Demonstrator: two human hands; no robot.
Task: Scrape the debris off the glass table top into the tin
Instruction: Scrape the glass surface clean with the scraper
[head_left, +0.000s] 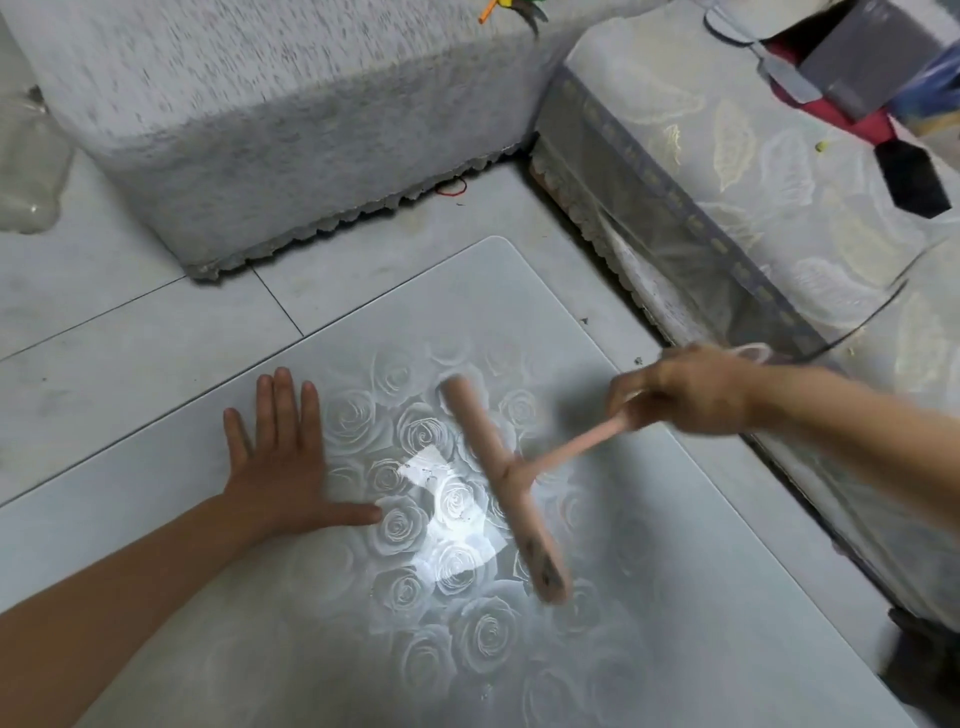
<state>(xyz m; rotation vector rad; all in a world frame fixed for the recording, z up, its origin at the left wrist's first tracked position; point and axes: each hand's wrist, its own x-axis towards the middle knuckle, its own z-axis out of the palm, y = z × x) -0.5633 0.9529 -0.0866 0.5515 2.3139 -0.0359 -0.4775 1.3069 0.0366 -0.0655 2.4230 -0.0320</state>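
Seemingly mid-scrape. Gripping the pink T-shaped squeegee (501, 478) by its handle end with the right hand (685, 389), fingers curled round it, centre right. Pressing flat on the glass table top (675, 597) with the left hand (275, 462), fingers straight and spread, holding nothing, centre left. Cannot tell whether the blurred blade touches the glass. No tin in view. Dark debris specks (638, 360) near the table's right edge. Next, probably: lay the blade flat, draw the specks toward the tin
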